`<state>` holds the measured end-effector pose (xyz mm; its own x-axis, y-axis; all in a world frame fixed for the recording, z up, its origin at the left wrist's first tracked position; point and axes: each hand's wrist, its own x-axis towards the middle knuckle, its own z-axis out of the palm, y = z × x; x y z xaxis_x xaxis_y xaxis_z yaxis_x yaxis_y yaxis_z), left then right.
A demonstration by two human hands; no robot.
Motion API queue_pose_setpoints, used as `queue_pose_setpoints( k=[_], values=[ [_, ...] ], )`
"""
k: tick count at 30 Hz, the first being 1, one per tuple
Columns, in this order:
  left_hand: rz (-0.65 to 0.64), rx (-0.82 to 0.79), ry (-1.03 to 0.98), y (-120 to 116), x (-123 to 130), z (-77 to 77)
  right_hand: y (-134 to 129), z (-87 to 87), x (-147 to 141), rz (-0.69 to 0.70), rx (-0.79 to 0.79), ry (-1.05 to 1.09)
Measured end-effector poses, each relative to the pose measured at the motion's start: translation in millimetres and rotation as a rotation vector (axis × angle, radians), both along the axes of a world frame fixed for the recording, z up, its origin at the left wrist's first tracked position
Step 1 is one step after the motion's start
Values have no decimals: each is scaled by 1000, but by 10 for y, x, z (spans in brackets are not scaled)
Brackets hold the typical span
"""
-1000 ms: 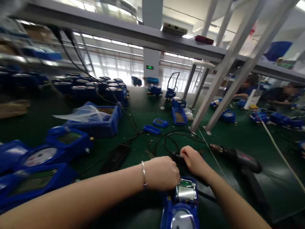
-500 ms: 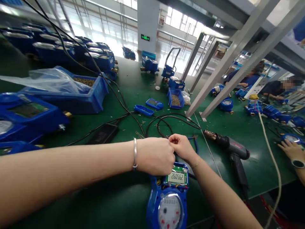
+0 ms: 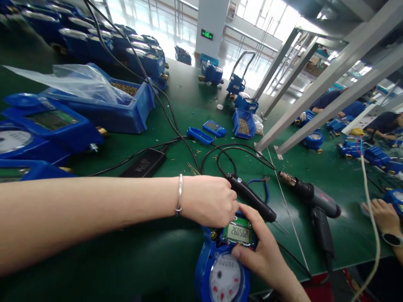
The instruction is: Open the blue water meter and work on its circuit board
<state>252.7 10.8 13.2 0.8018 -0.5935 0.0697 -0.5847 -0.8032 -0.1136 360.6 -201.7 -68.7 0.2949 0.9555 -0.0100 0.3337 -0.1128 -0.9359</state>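
A blue water meter (image 3: 206, 268) lies in front of me at the bottom, with a round dial and a lit-up digit display (image 3: 239, 233) on a bare circuit board. My right hand (image 3: 261, 247) grips the meter's display end, thumb on the near side and fingers along the far right side. Just above the board, my left hand (image 3: 209, 201) is closed in a fist, knuckles up. What its fingertips hold is hidden. Beyond the right hand rests a black electric screwdriver (image 3: 252, 197), its bit pointing right. Blue-handled pliers (image 3: 267, 188) lie behind it.
A heat gun (image 3: 310, 195) lies at right beside grey frame posts (image 3: 292, 130). Blue covers (image 3: 214, 128), a small screw bin (image 3: 244, 126), a black box (image 3: 145, 162) and cables are behind. More meters and a large bin (image 3: 103, 111) stand left. A co-worker's hand (image 3: 382, 214) is far right.
My right hand has left the left hand's fingertips and come down onto the meter. The screwdriver and pliers show more fully. The whole view has shifted slightly.
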Motion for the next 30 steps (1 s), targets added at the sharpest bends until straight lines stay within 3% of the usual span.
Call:
queue_pose_setpoints(
  k=[3,9,13,17,24,30],
  values=[
    [6,-8,7,19,8,-17,21,-20,-31,-49,-48,-73],
    [47,-76,17,58,29,-30,76,77,59,78,92,-200],
    [112,-108,24,11,41,-22,66,84,73,89,113,-254],
    [107,-93,30,-7,23,-26,102,85,69,79,89,-224],
    [-37,-62,79,103,8,-19,139,79,62,84,108,-138],
    [4,-94,149,94,64,9,142,88,61,98,87,-119]
  ],
)
